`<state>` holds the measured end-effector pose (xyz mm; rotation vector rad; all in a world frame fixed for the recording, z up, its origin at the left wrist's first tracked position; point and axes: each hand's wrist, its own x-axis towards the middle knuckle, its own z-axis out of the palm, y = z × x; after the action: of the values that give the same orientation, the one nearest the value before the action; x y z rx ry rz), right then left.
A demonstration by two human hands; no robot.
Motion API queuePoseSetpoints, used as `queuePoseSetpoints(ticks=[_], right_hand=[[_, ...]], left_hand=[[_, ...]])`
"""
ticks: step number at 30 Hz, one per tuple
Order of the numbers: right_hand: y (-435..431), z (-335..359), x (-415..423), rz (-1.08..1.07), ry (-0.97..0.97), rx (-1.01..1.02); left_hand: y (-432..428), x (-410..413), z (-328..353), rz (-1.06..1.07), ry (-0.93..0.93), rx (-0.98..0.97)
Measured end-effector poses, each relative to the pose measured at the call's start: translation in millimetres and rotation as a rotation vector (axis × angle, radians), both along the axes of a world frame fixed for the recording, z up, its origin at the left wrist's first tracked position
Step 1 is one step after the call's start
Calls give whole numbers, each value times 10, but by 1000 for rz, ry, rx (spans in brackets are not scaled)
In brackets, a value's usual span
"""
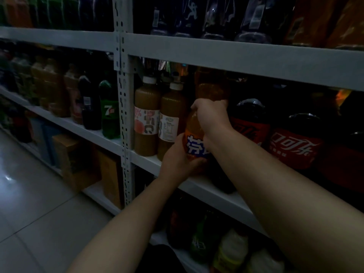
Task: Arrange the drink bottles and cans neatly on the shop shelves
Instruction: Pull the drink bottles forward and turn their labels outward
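Note:
A large orange soda bottle with a blue and white label stands at the front of the middle shelf. My right hand grips its upper part from above. My left hand wraps round its lower part from the left. Two cloudy juice bottles with white caps stand just left of it. Big red-labelled cola bottles stand to its right, partly behind my right forearm.
A perforated white upright post divides the shelving. Left of it are a green 7-Up bottle and several dark and orange bottles. Cardboard boxes sit on the lower shelf. More bottles fill the bottom right. The tiled floor lies left.

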<state>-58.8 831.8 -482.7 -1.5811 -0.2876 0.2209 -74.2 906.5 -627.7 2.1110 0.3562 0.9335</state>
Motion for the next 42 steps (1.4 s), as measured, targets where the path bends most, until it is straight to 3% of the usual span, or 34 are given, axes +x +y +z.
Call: queuePoseSetpoints(ticks=[4, 9, 17, 22, 25, 27, 30, 35, 42], right_hand=[[-34, -64, -36, 14, -4, 26], [-35, -115, -81, 61, -19, 79], [-157, -138, -83, 117, -18, 147], [-76, -169, -124, 63, -322, -18], [32, -229, -269, -79, -654, 28], [147, -179, -277, -102, -849, 44], [458, 9, -95, -20, -987, -323], [880, 274, 151, 24, -1052, -987], [959, 520, 216, 176, -1027, -1283]], left_hand=[[-109, 1, -117, 292, 224, 346], [-185, 83, -150, 241, 230, 141], [-6, 100, -149, -2, 117, 15], [9, 24, -166, -39, 127, 19], [60, -98, -233, 139, 67, 131], [181, -182, -259, 305, -35, 99], [353, -220, -253, 440, -78, 14], [352, -67, -239, 392, -30, -62], [234, 29, -300, 452, -7, -118]])
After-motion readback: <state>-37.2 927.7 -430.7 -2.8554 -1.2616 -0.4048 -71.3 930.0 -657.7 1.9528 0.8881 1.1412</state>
